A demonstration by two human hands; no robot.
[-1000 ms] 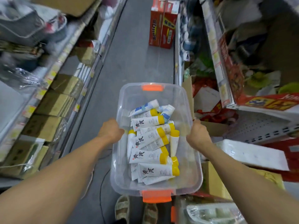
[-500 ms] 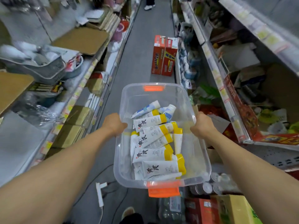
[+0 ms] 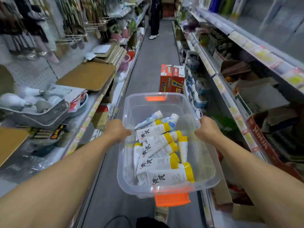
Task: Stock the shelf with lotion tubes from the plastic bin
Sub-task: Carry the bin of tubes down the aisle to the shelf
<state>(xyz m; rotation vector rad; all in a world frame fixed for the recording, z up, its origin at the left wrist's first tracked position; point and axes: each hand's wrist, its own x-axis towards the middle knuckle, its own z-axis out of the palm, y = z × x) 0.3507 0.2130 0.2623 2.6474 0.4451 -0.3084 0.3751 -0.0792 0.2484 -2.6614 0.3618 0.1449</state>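
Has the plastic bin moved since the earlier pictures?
Yes. The plastic bin has risen; the red cartons on the floor now look much nearer its far rim.

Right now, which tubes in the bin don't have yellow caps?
The two blue-and-white tubes at the far end of the plastic bin, beyond the pile; their caps are white, while the white tubes nearer have yellow caps.

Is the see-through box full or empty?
Partly full: white lotion tubes with yellow caps cover the clear plastic bin's bottom, far below its rim.
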